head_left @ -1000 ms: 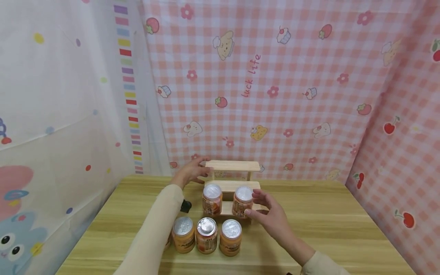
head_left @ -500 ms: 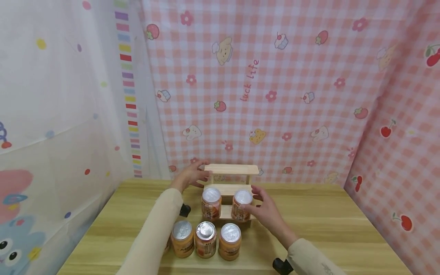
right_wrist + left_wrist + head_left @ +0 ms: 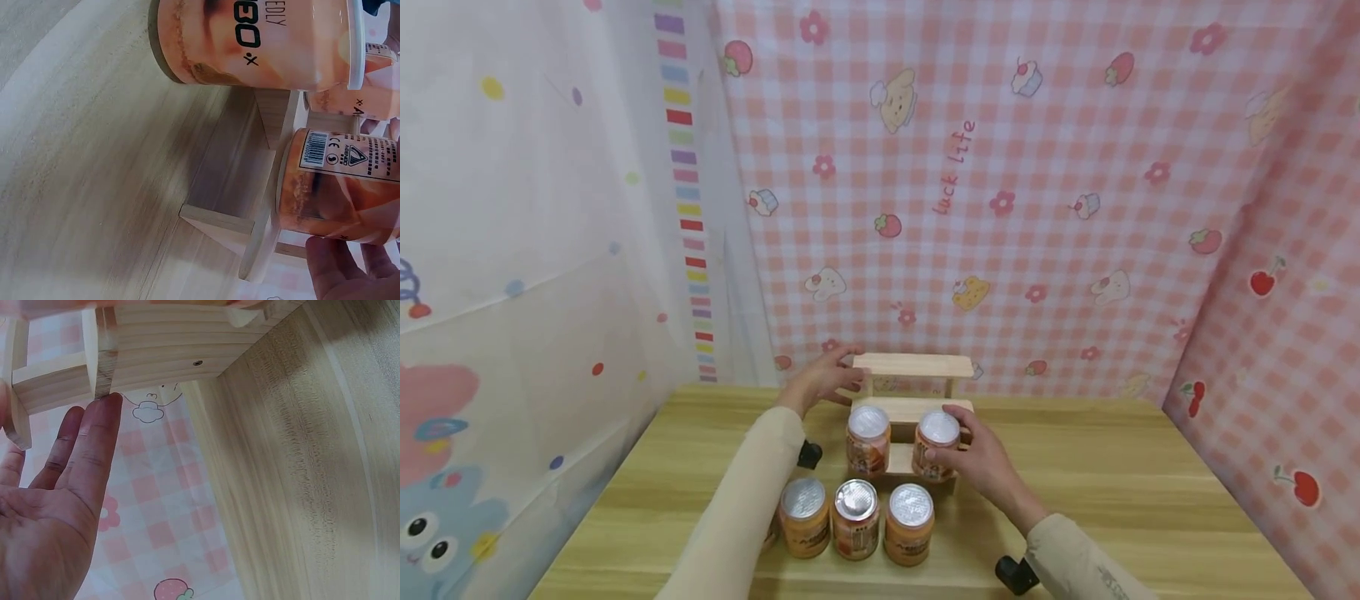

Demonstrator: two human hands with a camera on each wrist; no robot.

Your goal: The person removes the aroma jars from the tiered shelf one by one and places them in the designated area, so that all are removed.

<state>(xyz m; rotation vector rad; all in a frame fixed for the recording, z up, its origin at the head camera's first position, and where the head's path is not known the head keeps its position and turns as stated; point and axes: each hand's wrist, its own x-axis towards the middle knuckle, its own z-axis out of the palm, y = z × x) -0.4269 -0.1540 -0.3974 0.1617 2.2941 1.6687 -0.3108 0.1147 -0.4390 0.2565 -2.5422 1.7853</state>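
Note:
A small tiered wooden shelf (image 3: pixel 913 364) stands at the back of the table. My left hand (image 3: pixel 823 379) is at its left end; in the left wrist view the hand's extended fingers (image 3: pixel 100 434) touch the edge of a board. Two jars with silver lids and orange labels stand on the lowest board, a left jar (image 3: pixel 868 446) and a right jar (image 3: pixel 922 458). My right hand (image 3: pixel 988 462) holds the right jar, thumb at its front and fingers round its far right side. The right wrist view shows that jar (image 3: pixel 337 187) on the board's end.
In front of the shelf, several similar jars stand in a row, among them a middle jar (image 3: pixel 856 533) and a right-hand one (image 3: pixel 909 537); my left sleeve (image 3: pixel 737 500) partly hides the leftmost. Pink checked cloth (image 3: pixel 1037 167) hangs behind the wooden table (image 3: pixel 1097 475).
My right hand has moved left, its thumb going from the jar's right side to across its front. The left hand stays at the shelf's end, and the jars stay put.

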